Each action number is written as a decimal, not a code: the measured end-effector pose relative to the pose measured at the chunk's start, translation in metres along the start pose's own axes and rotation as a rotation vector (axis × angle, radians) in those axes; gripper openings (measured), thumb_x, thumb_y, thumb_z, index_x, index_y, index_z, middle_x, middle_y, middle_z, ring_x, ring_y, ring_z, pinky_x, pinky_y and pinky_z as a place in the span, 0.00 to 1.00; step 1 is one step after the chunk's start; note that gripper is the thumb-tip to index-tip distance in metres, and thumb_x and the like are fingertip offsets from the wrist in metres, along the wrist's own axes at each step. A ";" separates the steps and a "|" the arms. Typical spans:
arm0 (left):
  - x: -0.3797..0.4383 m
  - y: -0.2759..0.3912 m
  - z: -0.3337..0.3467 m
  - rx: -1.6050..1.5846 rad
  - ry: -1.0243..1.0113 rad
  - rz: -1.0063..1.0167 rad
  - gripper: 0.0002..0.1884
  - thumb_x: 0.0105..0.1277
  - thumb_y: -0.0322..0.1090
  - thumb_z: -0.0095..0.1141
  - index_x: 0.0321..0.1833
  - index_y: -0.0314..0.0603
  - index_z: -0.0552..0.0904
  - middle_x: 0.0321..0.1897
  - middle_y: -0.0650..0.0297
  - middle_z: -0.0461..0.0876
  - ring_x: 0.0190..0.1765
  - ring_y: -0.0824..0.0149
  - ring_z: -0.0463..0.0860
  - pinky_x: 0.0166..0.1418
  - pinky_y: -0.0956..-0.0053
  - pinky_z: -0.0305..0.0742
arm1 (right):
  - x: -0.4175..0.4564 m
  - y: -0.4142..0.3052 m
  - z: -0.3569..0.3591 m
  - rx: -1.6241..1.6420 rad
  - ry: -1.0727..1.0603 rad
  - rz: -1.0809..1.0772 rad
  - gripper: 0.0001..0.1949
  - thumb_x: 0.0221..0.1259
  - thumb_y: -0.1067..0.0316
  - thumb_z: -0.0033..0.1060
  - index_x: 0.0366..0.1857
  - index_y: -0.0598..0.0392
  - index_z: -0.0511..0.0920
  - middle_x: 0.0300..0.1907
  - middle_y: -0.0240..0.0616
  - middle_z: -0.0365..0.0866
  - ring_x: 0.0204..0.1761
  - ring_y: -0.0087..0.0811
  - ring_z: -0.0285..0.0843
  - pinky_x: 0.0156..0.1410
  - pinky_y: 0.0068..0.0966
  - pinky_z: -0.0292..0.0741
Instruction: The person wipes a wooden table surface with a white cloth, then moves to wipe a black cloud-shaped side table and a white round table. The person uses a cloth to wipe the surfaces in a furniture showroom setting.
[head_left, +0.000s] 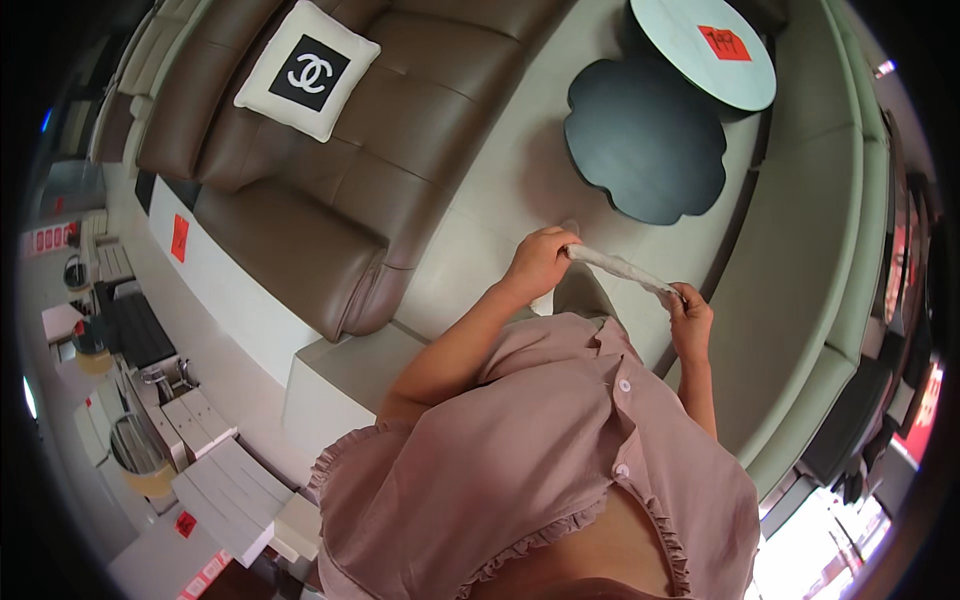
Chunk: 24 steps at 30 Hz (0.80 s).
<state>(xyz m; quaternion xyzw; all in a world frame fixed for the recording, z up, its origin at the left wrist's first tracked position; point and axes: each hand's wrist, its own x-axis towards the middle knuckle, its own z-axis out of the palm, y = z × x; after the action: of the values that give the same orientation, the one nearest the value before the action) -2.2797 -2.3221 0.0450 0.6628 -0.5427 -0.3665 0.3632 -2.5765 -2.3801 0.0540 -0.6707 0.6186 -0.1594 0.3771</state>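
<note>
A whitish cloth, drawn out into a narrow twisted strip, spans the space between my two hands in front of my body. Its one end is gripped by my left hand, its other end by my right hand. Beyond my hands stands a dark, scallop-edged low table with a bare top. Part of the cloth inside each fist is hidden by the fingers.
A brown leather sofa with a white cushion runs along the left. On the right is a pale green sofa. A round white-topped table bears a red tag. White cabinets and a white side panel stand lower left.
</note>
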 end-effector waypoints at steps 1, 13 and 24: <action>0.006 -0.002 -0.002 0.015 -0.008 -0.023 0.13 0.58 0.24 0.55 0.45 0.37 0.86 0.41 0.51 0.84 0.48 0.48 0.82 0.54 0.60 0.76 | 0.012 0.000 0.002 -0.003 -0.008 -0.019 0.07 0.64 0.75 0.62 0.44 0.59 0.84 0.34 0.39 0.86 0.33 0.26 0.82 0.43 0.23 0.78; 0.167 0.018 -0.028 0.310 0.016 0.055 0.11 0.60 0.22 0.54 0.41 0.41 0.87 0.38 0.55 0.84 0.41 0.49 0.83 0.47 0.59 0.78 | 0.192 -0.014 -0.004 0.203 0.041 -0.125 0.06 0.66 0.74 0.60 0.44 0.60 0.83 0.37 0.41 0.87 0.36 0.31 0.89 0.42 0.25 0.81; 0.282 0.031 -0.001 -0.028 -0.262 -0.076 0.07 0.69 0.27 0.57 0.45 0.36 0.85 0.36 0.62 0.86 0.36 0.68 0.85 0.42 0.74 0.78 | 0.208 -0.010 -0.030 0.266 0.226 0.019 0.06 0.65 0.76 0.61 0.43 0.60 0.84 0.34 0.41 0.87 0.36 0.30 0.87 0.43 0.25 0.80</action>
<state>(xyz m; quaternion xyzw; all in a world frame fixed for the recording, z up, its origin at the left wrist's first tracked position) -2.2529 -2.6045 0.0471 0.6243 -0.5547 -0.4707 0.2844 -2.5520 -2.5875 0.0284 -0.5866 0.6368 -0.3106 0.3922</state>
